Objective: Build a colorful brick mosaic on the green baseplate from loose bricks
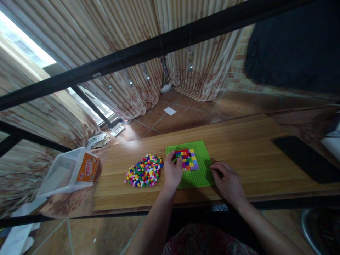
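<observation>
A green studded baseplate (204, 156) lies on the wooden board, with a square patch of small multicoloured bricks (191, 161) set on it. My left hand (173, 171) is over the plate's left side, at the patch's left edge. Its thumb and index finger are apart, and I see no brick between them. My right hand (228, 182) is at the plate's right edge, thumb and curled fingers closed on that edge. Left of the plate lies a heap of loose small bricks (146, 171) in many colours, close beside my left hand.
The wooden board (247, 145) rests on a patterned cloth. A clear plastic box (66, 173) with an orange label stands at its left end, and a dark flat slab (308, 157) lies at its right. A black rail (148, 47) crosses before striped curtains.
</observation>
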Demonstrator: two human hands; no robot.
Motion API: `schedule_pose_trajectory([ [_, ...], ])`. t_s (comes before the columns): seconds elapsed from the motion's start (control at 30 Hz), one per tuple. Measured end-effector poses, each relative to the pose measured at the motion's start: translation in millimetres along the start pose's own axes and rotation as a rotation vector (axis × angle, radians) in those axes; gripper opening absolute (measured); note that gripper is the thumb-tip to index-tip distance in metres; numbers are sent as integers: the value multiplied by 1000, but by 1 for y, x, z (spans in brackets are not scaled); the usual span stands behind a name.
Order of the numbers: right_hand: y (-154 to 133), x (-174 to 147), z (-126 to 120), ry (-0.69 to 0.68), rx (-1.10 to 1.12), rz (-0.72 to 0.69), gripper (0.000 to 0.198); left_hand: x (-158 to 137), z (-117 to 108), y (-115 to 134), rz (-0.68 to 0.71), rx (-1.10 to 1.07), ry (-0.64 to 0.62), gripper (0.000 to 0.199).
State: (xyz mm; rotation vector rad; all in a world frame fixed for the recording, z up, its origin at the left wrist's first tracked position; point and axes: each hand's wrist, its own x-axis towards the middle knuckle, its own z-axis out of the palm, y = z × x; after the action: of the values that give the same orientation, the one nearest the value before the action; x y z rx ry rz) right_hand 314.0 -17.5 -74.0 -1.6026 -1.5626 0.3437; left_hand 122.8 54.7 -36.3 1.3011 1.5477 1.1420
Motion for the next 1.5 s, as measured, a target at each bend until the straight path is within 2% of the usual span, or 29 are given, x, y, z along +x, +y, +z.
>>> schedule_pose_trajectory([
  [0.27, 10, -2, 1, -15, -9, -44, 21, -8, 1, 3, -10, 19, 30, 37],
  [0.43, 13, -1, 0, -25, -61, -42, 25, -31, -18, -1, 155, 79, 75, 36],
  [0.6, 16, -1, -4, -51, -100, -19, 29, -59, -69, -24, 302, 217, 179, 28],
  [0.73, 3, -2, -7, -27, -99, 34, 31, -65, -123, -48, 230, 288, 401, 24],
  [0.83, -29, -5, -4, -28, -40, -22, 28, -58, -160, -62, 148, 384, 533, 26],
  [0.97, -84, -11, 16, -160, 97, -139, 18, -36, -191, -71, 122, 534, 593, 31],
  [1.1, -120, -8, 56, -317, 89, -233, 20, -9, -203, -79, 109, 649, 600, 36],
  [1.2, -129, 2, 90, -282, -19, -278, 24, 3, -205, -86, 83, 673, 595, 35],
  [1.3, -131, 16, 116, -276, -196, -207, 23, 5, -205, -89, 76, 659, 591, 33],
  [1.5, -134, 33, 134, -340, -342, -126, 16, 2, -204, -87, 71, 652, 590, 28],
])
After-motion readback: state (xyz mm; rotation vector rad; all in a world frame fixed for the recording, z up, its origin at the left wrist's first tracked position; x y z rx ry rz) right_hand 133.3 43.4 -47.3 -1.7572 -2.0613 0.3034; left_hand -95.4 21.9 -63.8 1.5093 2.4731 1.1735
